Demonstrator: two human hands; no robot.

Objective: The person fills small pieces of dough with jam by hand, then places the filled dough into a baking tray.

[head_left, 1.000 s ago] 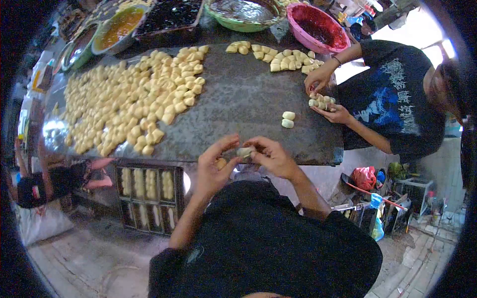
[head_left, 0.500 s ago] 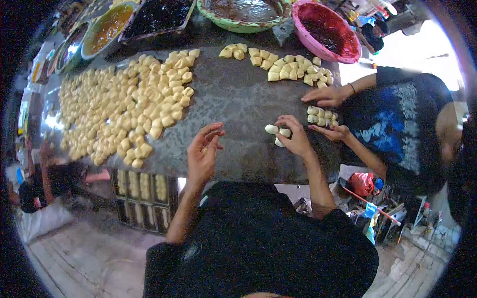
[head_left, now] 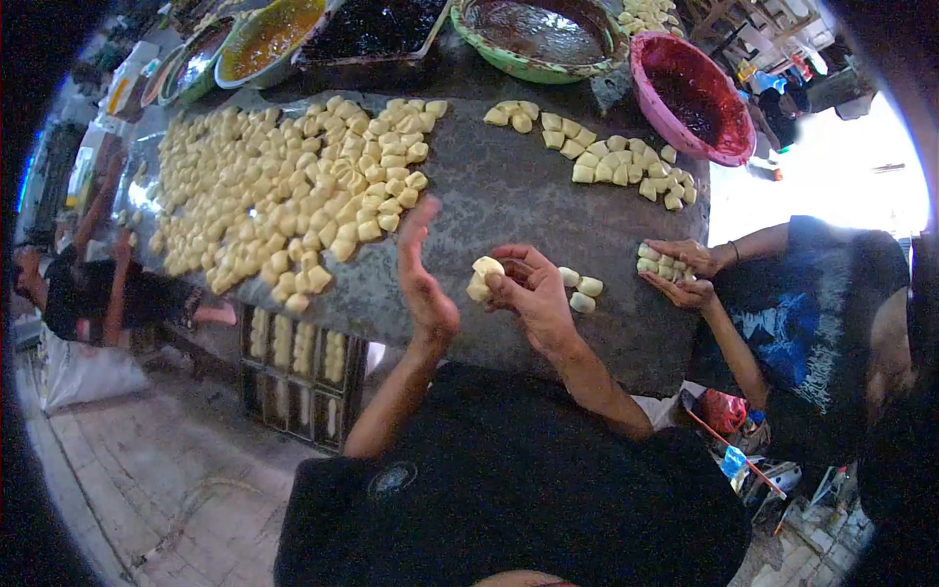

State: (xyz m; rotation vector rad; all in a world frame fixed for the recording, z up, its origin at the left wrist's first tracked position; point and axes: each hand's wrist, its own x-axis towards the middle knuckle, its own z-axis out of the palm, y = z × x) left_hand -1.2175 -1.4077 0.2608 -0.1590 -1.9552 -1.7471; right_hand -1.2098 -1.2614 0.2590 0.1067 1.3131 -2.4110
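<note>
Between the thumb and fingers of my right hand [head_left: 538, 301] is a pale yellow dough piece [head_left: 484, 278], held up over the dark tabletop. My left hand [head_left: 424, 279] is open, its straight fingers pointing away from me and its palm turned toward the held dough. A few small white dough pieces [head_left: 589, 286] sit on the table just right of my right hand. Beyond my left fingertips spreads a large mass of dough pieces [head_left: 293, 186].
At the right, a co-worker's hands [head_left: 691, 269] press around a block of dough pieces [head_left: 660, 262]. More dough pieces [head_left: 626, 161] lie at the far right. Along the back stand a pink basin [head_left: 740, 147], a green basin [head_left: 533, 68] and a dark-filled tray [head_left: 367, 59]. Another person is at the far left.
The view has turned, shifting the table contents rightward. My right hand has left the white pieces and now holds a dough piece near my left palm. My left fingers have straightened.
</note>
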